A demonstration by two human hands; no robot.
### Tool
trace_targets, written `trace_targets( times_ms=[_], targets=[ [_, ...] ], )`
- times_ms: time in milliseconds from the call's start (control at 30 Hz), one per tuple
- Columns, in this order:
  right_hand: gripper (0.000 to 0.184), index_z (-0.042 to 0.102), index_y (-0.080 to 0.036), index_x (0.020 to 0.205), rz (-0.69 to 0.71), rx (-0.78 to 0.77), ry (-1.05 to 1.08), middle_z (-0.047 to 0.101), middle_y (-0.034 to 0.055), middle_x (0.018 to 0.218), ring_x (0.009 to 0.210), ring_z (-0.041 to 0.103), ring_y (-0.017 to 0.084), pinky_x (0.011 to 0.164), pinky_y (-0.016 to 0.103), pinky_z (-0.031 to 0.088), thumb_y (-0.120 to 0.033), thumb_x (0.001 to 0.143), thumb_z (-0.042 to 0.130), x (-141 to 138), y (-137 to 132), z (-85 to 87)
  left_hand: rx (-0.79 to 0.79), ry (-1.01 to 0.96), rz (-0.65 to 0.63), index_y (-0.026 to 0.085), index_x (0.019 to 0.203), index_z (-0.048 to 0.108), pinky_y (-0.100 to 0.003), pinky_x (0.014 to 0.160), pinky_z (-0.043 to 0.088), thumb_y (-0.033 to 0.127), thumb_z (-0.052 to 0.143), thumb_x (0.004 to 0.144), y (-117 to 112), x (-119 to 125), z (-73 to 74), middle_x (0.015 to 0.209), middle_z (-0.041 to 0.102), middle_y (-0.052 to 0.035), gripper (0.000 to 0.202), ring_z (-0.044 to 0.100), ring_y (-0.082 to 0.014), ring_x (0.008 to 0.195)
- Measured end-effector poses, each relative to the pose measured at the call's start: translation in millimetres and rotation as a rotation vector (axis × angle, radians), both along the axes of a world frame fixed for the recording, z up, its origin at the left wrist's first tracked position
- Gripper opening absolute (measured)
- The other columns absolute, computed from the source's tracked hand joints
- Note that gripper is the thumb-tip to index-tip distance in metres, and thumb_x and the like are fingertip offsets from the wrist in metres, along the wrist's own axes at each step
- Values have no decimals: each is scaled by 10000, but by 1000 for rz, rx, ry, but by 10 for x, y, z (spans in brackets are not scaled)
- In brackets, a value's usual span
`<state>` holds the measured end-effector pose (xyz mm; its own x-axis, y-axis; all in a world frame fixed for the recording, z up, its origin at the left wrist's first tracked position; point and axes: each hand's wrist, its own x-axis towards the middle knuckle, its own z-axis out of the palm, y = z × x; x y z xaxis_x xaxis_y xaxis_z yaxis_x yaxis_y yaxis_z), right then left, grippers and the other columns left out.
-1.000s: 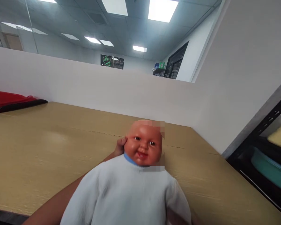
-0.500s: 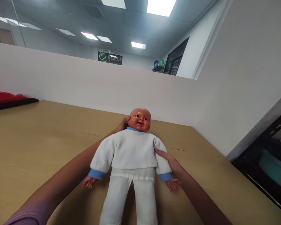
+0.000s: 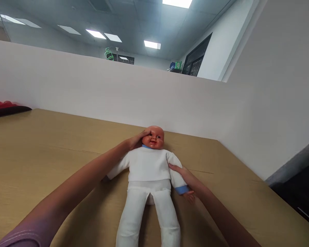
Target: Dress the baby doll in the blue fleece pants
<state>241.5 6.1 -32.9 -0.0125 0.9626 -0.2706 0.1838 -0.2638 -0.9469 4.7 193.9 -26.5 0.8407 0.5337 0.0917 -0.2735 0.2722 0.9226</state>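
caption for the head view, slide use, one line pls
Baby doll lies face-up on a tan table, left hand at its head, right hand under its arm.

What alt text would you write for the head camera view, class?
A doll in white clothes lies face up on a tan table; the left hand cups its head, and the right hand rests against its arm.
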Motion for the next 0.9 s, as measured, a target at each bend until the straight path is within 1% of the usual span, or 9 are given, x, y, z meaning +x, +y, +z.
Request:
trace_targets(
  times_ms=[100,200,267,333,500,600,700,800,900],
  targets=[
    [574,696,-147,1111,47,-7,-61,697,27,656,533,581,184,509,288,446,-642,825,740,118,75,-89,17,25,2,95,1312,677,-411,1152,473,641,693,904,47,53,-117,1369,678,-192,681,638,-347,1285],
    [557,703,-152,1208,134,30,-113,793,87,971,911,722,276,795,341,561,-582,857,747,267,140,-90,22,61,7,85,1271,700,-405,1135,483,627,693,906,138,113,-217,1335,696,-198,653,659,-346,1253],
    [568,670,-182,1306,197,110,-218,745,90,1270,1204,661,311,1025,371,515,-529,865,757,384,190,-53,24,87,15,87,1260,706,-404,1126,487,626,691,907,216,150,-273,1319,705,-198,644,661,-347,1250],
    [606,627,-199,1358,228,165,-393,680,89,1397,1311,599,331,1132,428,454,-531,866,749,517,239,-20,28,110,18,93,1277,701,-404,1131,479,622,679,915,292,179,-320,1332,698,-194,641,649,-349,1268],
    [584,630,-214,1322,240,130,-647,696,100,1342,1249,629,346,1116,483,461,-618,903,665,777,275,-17,29,169,15,108,1302,695,-397,1139,464,640,638,930,397,197,-400,1367,681,-183,651,621,-348,1304],
    [588,628,-222,1304,241,43,-681,709,110,1291,1109,690,346,911,449,570,-668,922,598,774,230,-3,28,208,11,120,1298,698,-401,1133,468,667,636,912,409,189,-414,1357,690,-174,672,618,-353,1308],
    [586,612,-225,1305,229,0,-680,702,115,1273,1030,709,342,726,405,586,-676,936,554,687,179,45,45,242,17,126,1287,704,-407,1128,472,684,622,902,383,196,-390,1340,702,-165,683,623,-355,1300],
    [510,644,-215,1238,234,82,-689,713,101,1256,1135,675,336,919,421,559,-625,947,560,644,168,40,86,270,41,116,1253,716,-420,1126,473,690,590,902,311,223,-338,1304,719,-169,684,638,-358,1274],
    [491,649,-214,1213,255,142,-700,720,101,1251,1176,658,324,1055,440,496,-616,953,541,704,222,-61,155,295,129,105,1204,724,-454,1110,481,672,561,903,219,252,-278,1247,738,-181,663,661,-368,1222]
  ],
)
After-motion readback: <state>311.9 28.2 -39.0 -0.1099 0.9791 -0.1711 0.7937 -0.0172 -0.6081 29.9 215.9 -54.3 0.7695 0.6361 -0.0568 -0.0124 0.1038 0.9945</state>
